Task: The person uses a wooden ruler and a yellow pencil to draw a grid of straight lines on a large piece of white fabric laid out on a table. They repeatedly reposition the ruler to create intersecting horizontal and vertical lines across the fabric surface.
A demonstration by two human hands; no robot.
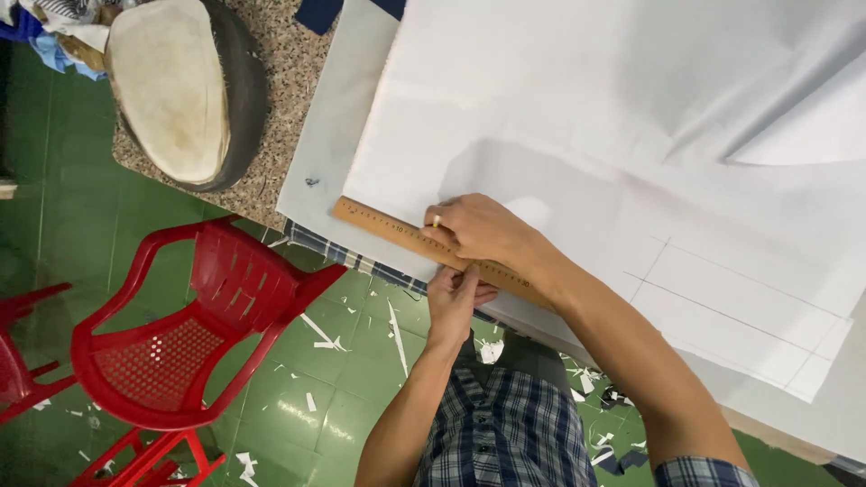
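A green tiled floor [54,225] littered with paper scraps lies under the counter [325,135], where a large white sheet [586,117] is spread. A wooden ruler [388,227] runs slantwise along the sheet's near edge. The right hand [483,230] is curled around a yellow pencil [437,219] at the ruler's far side; the left hand [453,302] presses flat on its near side. A red plastic chair [180,334] stands left of both hands.

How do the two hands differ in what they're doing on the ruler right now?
The right hand lies on top of the wooden ruler, gripping a small yellow-tipped marker. The left hand comes from below, pressing the ruler's near edge, holding nothing. Both touch the ruler on the white sheet.
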